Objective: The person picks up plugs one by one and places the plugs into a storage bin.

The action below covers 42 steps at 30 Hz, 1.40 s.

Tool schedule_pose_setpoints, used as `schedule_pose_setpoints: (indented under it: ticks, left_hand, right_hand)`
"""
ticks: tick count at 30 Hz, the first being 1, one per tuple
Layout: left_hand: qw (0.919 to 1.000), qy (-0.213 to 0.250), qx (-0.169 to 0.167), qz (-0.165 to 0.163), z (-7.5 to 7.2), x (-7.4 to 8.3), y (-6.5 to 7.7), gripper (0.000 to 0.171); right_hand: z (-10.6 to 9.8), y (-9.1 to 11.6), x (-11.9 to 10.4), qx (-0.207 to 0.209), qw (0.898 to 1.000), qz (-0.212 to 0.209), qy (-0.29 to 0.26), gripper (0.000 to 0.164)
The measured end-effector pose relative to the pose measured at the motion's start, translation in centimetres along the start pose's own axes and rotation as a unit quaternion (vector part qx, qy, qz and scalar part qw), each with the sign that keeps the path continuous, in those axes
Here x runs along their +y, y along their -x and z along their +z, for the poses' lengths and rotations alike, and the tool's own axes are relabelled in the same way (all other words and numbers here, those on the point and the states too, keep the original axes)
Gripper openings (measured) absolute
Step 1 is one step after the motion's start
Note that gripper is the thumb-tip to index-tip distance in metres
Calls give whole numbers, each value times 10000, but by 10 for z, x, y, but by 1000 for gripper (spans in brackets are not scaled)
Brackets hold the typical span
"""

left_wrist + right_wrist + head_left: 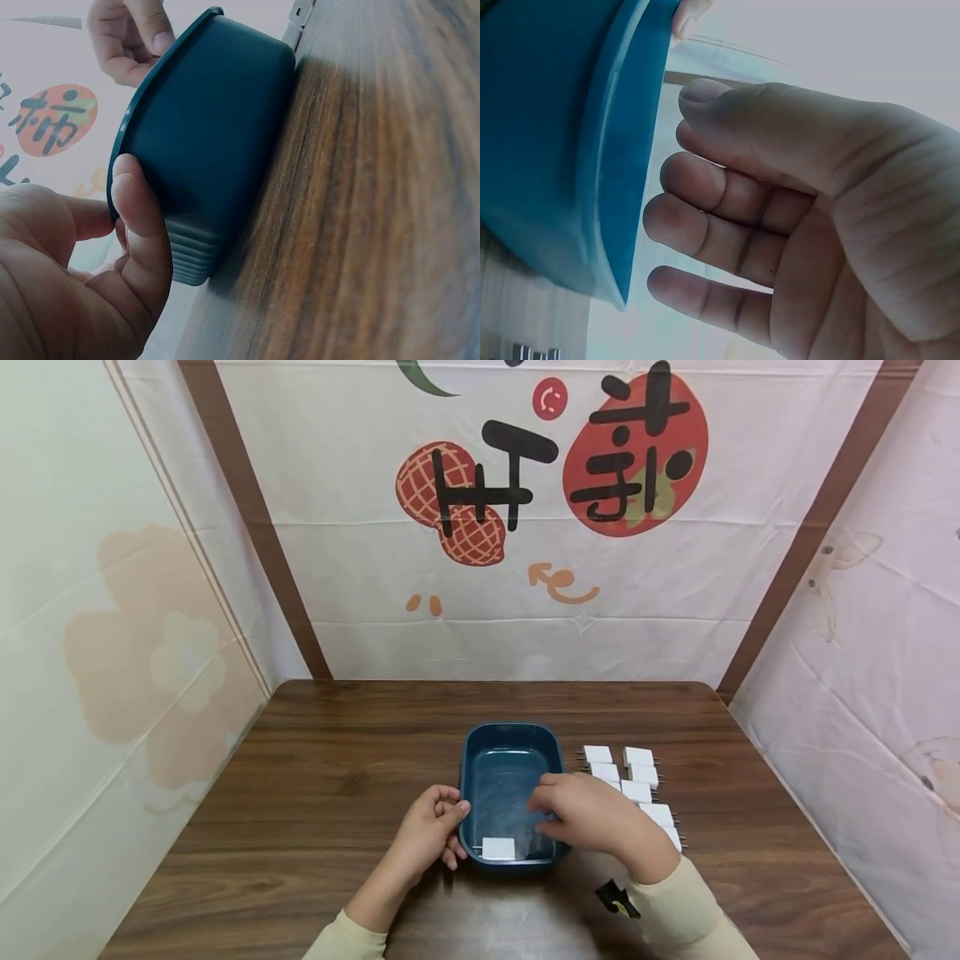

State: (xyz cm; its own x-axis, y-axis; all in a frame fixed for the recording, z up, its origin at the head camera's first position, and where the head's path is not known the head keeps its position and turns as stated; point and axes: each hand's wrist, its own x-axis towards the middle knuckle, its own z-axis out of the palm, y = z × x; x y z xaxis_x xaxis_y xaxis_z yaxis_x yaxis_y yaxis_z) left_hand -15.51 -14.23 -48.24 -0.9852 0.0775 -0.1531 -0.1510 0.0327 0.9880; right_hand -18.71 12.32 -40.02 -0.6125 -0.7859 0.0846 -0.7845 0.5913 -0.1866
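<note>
A dark blue rectangular container (501,785) stands on the table, one white charger block (498,848) lying flat in its near end with thin prongs pointing left. My left hand (429,827) holds the container's left rim; in the left wrist view, the fingers (139,202) pinch the rim and outer wall. Over the container's right side hovers my right hand (588,814), its fingers loosely bent. The right wrist view has nothing between that thumb and the fingers (682,217), which are near the rim.
Several white charger blocks (636,791) lie in two slanting columns right of the container, metal prongs sticking out. A small black item (618,899) with a yellow-green mark sits beside the right sleeve. The wooden table (337,768) backs onto a printed curtain (352,568).
</note>
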Motion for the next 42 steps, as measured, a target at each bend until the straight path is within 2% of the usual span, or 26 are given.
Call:
schedule_pose_setpoints:
  ticks: [15, 28, 42]
  left_hand:
    - [10000, 5, 4, -31, -2, 0, 2, 32]
    - [10000, 31, -26, -21, -2, 1, 2, 33]
    - [10000, 8, -57, -48, -1, 1, 2, 34]
  right_hand:
    - [-2, 22, 17, 182, 9989, 438, -37, 16]
    - [-1, 36, 33, 426, 9961, 669, 388, 21]
    - [5, 41, 51, 285, 9915, 1096, 645, 30]
